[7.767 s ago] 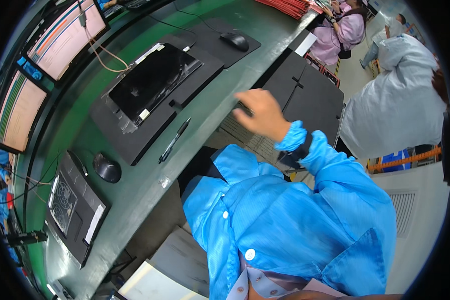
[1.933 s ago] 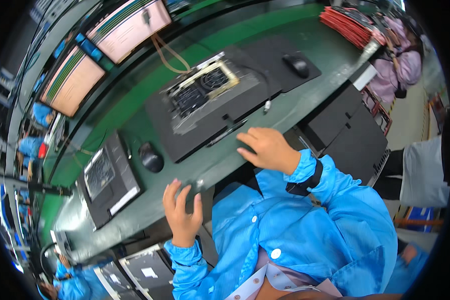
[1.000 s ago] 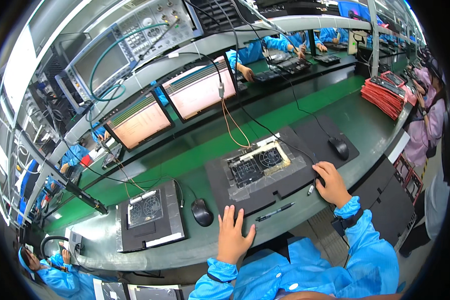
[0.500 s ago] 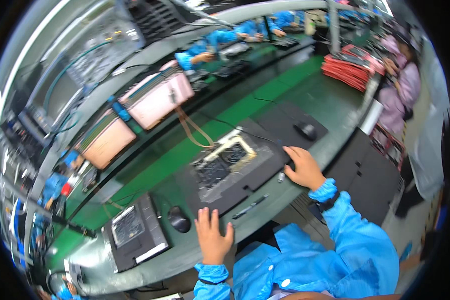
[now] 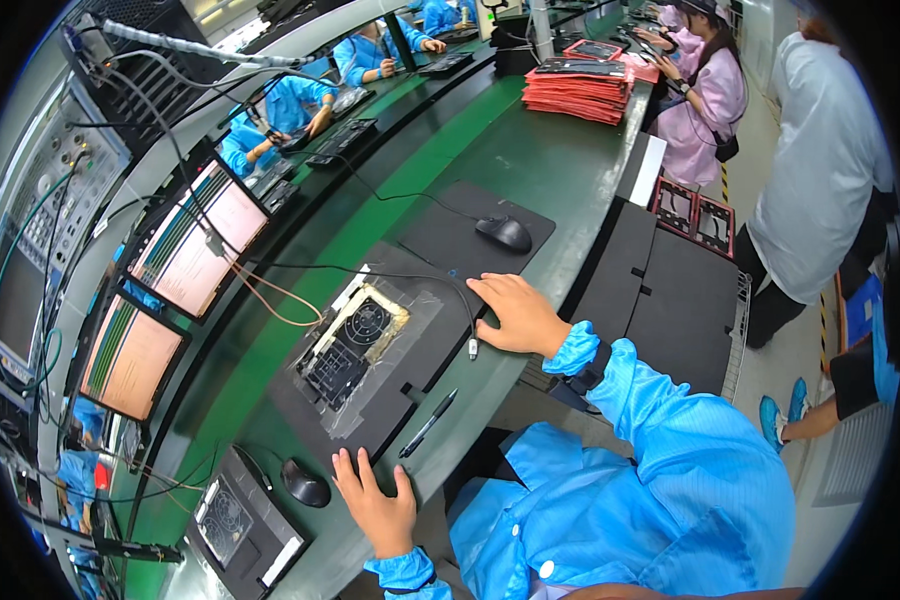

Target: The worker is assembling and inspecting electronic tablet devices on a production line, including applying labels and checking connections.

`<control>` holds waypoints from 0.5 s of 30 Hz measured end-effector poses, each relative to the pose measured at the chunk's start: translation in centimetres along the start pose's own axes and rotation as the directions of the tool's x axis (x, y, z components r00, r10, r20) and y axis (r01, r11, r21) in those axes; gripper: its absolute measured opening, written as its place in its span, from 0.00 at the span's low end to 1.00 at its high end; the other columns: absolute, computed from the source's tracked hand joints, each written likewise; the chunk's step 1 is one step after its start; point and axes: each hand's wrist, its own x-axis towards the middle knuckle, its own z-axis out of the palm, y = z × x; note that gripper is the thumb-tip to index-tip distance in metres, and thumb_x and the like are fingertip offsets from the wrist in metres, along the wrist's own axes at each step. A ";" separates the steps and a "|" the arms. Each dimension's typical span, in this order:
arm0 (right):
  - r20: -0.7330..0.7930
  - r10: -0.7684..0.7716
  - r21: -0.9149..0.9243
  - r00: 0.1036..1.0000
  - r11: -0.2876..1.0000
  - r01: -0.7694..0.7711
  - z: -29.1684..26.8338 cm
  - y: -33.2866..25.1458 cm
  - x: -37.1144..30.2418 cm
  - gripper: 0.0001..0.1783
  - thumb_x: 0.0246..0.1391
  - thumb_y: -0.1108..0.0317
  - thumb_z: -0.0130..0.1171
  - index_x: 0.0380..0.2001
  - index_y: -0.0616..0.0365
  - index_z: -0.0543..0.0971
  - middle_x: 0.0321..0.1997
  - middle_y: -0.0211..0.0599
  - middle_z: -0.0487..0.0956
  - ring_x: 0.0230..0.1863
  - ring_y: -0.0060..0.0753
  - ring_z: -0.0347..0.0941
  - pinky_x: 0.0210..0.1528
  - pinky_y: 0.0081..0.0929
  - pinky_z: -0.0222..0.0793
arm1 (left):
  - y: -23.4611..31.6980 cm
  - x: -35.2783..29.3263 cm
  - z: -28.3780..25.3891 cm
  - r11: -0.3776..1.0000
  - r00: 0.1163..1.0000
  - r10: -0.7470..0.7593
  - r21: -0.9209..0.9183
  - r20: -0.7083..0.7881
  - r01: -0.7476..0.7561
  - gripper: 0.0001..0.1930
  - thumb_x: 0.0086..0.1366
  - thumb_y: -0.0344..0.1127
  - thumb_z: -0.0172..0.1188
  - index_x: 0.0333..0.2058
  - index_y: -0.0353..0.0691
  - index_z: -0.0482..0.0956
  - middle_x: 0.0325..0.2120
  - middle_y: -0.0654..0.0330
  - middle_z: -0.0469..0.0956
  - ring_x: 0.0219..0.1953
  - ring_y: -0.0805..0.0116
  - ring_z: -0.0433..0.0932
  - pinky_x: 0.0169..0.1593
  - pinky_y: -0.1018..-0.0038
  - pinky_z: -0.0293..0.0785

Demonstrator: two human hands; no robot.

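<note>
My left hand [image 5: 378, 508] lies on the table's front edge with its fingers spread, at the near left corner of a black foam pad [image 5: 425, 360]. Set in the pad is a taped recess with a black part bearing a round fan shape [image 5: 367, 325]. On the pad's right side, my right hand [image 5: 520, 318] rests with fingers stretched out. Close to its thumb, the metal plug of a black cable [image 5: 473, 347] lies on the table. A black pen [image 5: 428, 424] lies between the hands. Neither hand holds anything.
Black mice [image 5: 503, 233] [image 5: 305, 483] lie on either side of the pad. Farther left is a second black fixture [image 5: 260, 535]. Two monitors [image 5: 198, 240] stand beyond. Red trays [image 5: 575, 92] are stacked at the far right. A person in a white coat [image 5: 820, 160] stands right.
The view has swung rightward, so the table and monitors sit farther left and the person in white shows more fully. Both hands stay spread beside the pad.
</note>
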 end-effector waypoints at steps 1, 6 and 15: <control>-0.006 -0.004 0.008 1.000 1.000 0.005 0.0 0.1 0.0 0.37 0.53 0.57 0.65 0.63 0.65 0.73 0.61 0.58 0.76 0.67 0.57 0.69 0.70 0.47 0.62 | 0.1 0.0 -0.1 1.000 1.000 0.001 0.009 -0.002 -0.001 0.30 0.62 0.33 0.68 0.63 0.32 0.73 0.70 0.43 0.63 0.74 0.42 0.59 0.75 0.50 0.55; -0.052 -0.033 0.017 0.998 0.999 0.034 0.5 0.1 -0.1 0.36 0.53 0.57 0.65 0.62 0.66 0.74 0.60 0.57 0.76 0.65 0.57 0.70 0.70 0.47 0.62 | 0.1 -0.1 -0.3 1.000 1.000 -0.002 0.008 0.005 0.001 0.30 0.62 0.32 0.67 0.63 0.32 0.73 0.71 0.42 0.63 0.74 0.41 0.59 0.74 0.52 0.57; -0.048 -0.039 -0.007 0.998 0.999 0.038 -0.2 0.4 -0.2 0.36 0.51 0.59 0.65 0.61 0.65 0.74 0.60 0.54 0.77 0.65 0.56 0.70 0.68 0.47 0.63 | -0.1 -0.2 0.3 1.000 1.000 0.014 0.002 -0.005 -0.014 0.30 0.62 0.34 0.68 0.63 0.33 0.74 0.70 0.43 0.64 0.74 0.41 0.60 0.74 0.51 0.57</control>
